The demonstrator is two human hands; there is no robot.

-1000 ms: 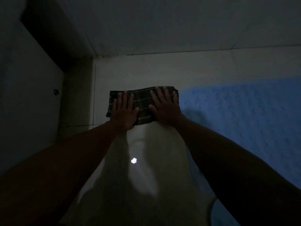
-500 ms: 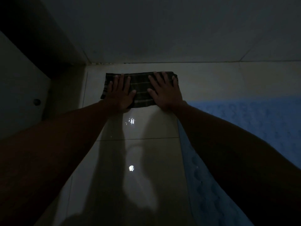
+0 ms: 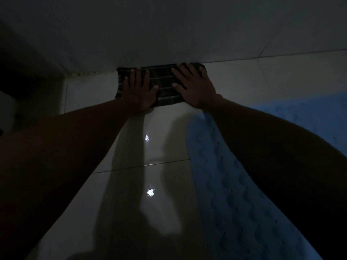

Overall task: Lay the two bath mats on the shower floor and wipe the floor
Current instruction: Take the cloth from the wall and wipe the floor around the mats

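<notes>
A dark plaid cloth lies folded flat on the pale tiled floor, its far edge against the base of the wall. My left hand presses flat on its left part, fingers straight. My right hand presses flat on its right part, fingers spread. A blue bath mat with a bumpy surface lies on the floor to the right, partly under my right forearm. Only this one mat is visible.
The room is dim. A grey tiled wall rises just beyond the cloth. A dark corner and a pale panel sit at the left. The wet floor shows bright light reflections.
Both hands have pushed the cloth forward across the floor, from the mat's near corner up to the base of the wall. Hands stay flat on it.
</notes>
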